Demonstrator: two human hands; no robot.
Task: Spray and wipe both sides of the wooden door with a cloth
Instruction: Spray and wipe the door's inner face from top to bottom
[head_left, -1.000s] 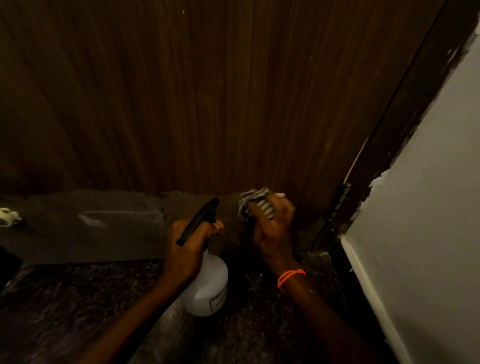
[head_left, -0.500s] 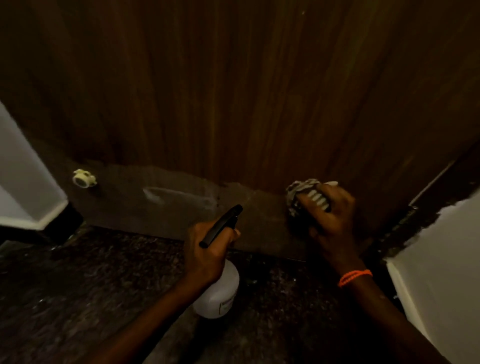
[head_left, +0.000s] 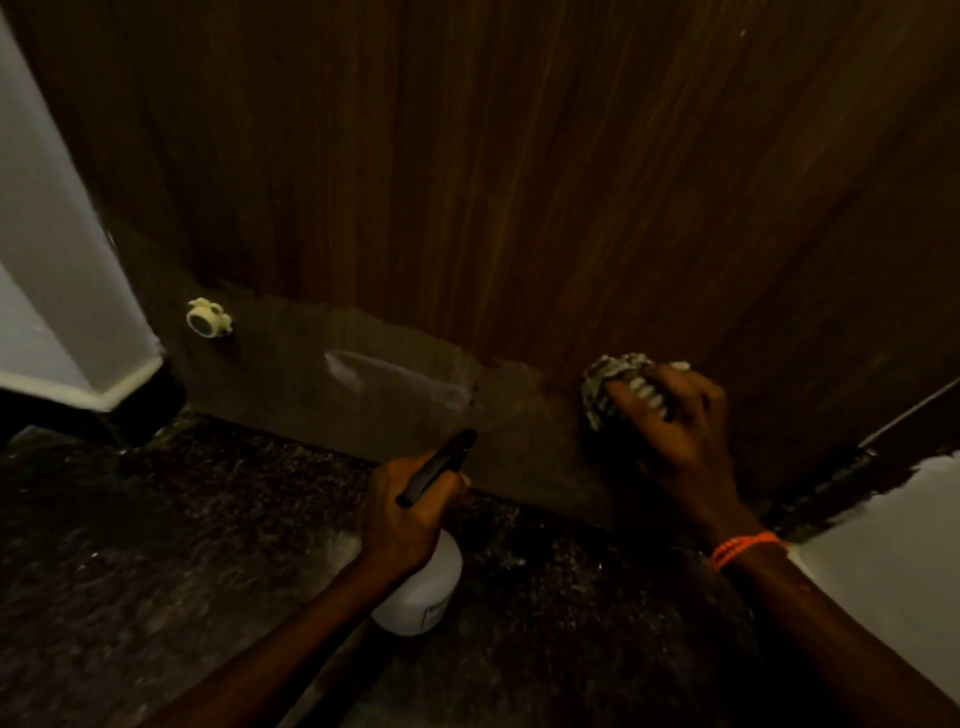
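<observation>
Rightward since earlier — right hand (head_left: 675, 431), cloth (head_left: 610, 387) — door (head_left: 519, 182).

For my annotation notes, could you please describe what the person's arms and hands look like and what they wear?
Both forearms are bare, with no sleeves or gloves in view. The right hand has an orange beaded wristband at its wrist; the left hand and its wrist wear nothing visible.
</observation>
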